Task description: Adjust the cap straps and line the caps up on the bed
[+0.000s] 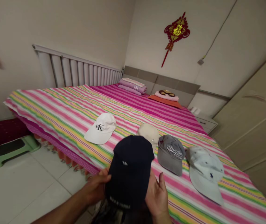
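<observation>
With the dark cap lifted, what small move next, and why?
I'd probably lower the dark cap between the white cap and the beige cap: bare striped cloth shows there, and the left hand has the dark cap's edge pinched.

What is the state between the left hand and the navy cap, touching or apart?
Touching: the head view shows the left hand with its thumb tip over the side edge of the navy cap.
</observation>
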The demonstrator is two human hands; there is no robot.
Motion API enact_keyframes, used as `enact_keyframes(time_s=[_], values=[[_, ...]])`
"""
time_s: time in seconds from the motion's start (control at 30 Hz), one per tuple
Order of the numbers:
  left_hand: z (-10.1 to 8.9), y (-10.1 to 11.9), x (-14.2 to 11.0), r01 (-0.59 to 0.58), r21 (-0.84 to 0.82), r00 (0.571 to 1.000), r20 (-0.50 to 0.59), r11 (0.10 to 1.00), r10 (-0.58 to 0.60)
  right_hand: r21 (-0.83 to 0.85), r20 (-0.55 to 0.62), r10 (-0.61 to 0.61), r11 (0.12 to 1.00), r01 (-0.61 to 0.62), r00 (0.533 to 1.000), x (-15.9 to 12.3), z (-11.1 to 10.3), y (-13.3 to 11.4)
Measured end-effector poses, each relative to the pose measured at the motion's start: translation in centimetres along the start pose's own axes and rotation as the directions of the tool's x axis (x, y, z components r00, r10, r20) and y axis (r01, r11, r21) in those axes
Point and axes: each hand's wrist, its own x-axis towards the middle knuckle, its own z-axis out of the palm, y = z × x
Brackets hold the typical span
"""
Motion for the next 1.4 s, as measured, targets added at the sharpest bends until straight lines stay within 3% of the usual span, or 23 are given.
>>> enact_keyframes(time_s=[0.2, 0.27, 0.37, 0.47, 0.57, 0.63, 0.83, 1.0, 1.17, 1.4], values=[[-0.9, 8.4, 9.0, -0.190, 0.128, 0.981, -0.003, 0.973, 0.192, 0.102, 0.067, 0.140, 0.984, -0.146, 0.988, -1.1, -5.5, 1.6], [-1.2, 10.3, 12.4, -0.227, 0.165, 0.967, -0.078, 0.960, 0.243, 0.114, 0.073, 0.181, 0.976, -0.188, 0.981, -1.5, -7.4, 1.9], [-2.7, 11.4, 16.5, -0.256, 0.199, 0.923, -0.238, 0.946, 0.301, 0.104, 0.052, 0.206, 0.972, -0.211, 0.977, -1.9, -9.4, 2.3], [-5.2, 10.7, 18.8, -0.252, 0.225, 0.864, -0.385, 0.941, 0.324, 0.081, 0.017, 0.209, 0.974, -0.210, 0.978, -1.8, -10.4, 2.7], [-7.5, 9.6, 19.5, -0.239, 0.260, 0.789, -0.510, 0.936, 0.343, 0.076, 0.014, 0.272, 0.959, -0.272, 0.962, -1.6, -10.8, 2.5], [-8.4, 9.2, 19.4, -0.219, 0.282, 0.761, -0.550, 0.934, 0.344, 0.074, 0.010, 0.298, 0.952, -0.297, 0.955, -1.6, -10.9, 2.4], [-8.5, 9.4, 18.3, -0.163, 0.355, 0.737, -0.576, 0.920, 0.353, 0.076, -0.012, 0.254, 0.965, -0.252, 0.967, -2.1, -10.6, 2.9], [-8.7, 9.1, 17.4, -0.132, 0.460, 0.664, -0.616, 0.878, 0.423, 0.159, 0.106, 0.306, 0.934, -0.320, 0.946, -2.3, -9.9, 3.4], [-8.8, 8.6, 17.5, -0.075, 0.593, 0.607, -0.611, 0.802, 0.509, 0.191, 0.122, 0.283, 0.934, -0.303, 0.951, -2.6, -9.3, 3.6], [-8.7, 8.3, 17.7, 0.005, 0.775, 0.563, -0.524, 0.632, 0.639, 0.199, 0.062, 0.224, 0.952, -0.232, 0.973, -3.2, -8.2, 4.1]])
